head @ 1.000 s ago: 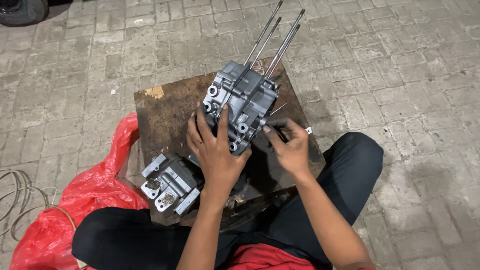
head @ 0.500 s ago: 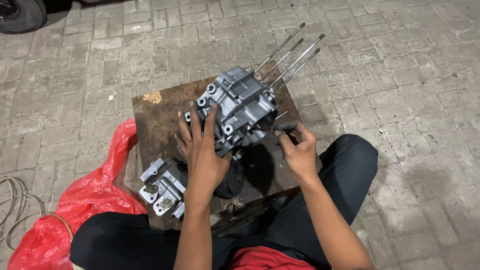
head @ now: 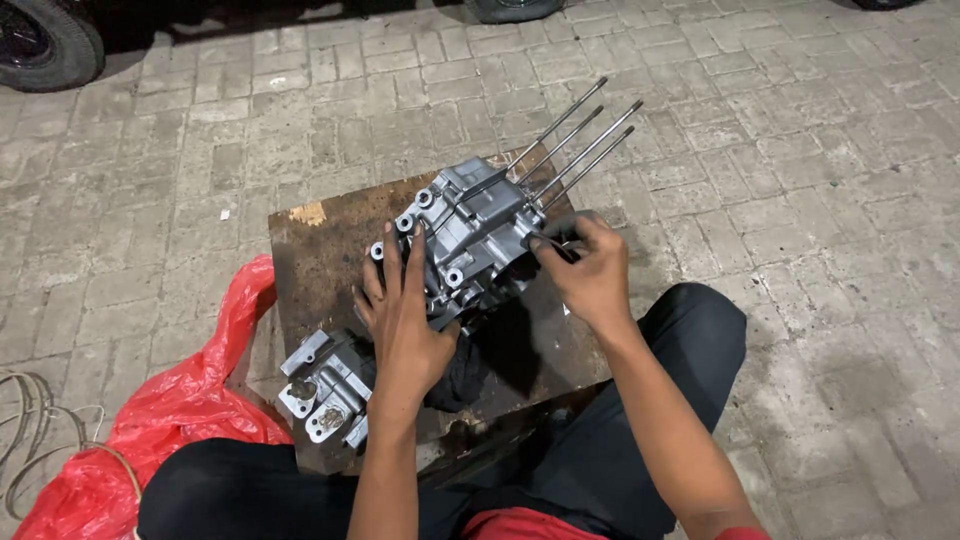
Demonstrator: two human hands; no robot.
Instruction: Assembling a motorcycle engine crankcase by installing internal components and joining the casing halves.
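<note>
A grey metal engine crankcase (head: 468,232) with several long studs (head: 580,140) sticking out to the upper right rests tilted on a rusty brown board (head: 330,250). My left hand (head: 405,320) lies flat against the near left face of the crankcase, fingers spread. My right hand (head: 590,270) grips the crankcase's right edge and pinches a thin dark tool or rod there. A smaller grey engine part (head: 322,388) lies on the board's near left corner, beside my left wrist. A dark rag (head: 465,372) lies under the crankcase.
A red plastic bag (head: 170,410) lies on the paving at the left of the board. Pale cords (head: 30,440) curl at the far left. A tyre (head: 45,45) stands at the top left. Brick paving surrounds the board; my knees frame it below.
The crankcase has been tipped up and turned, so its studs point more to the right. My right hand has moved up onto its right edge; my left hand stays on its face.
</note>
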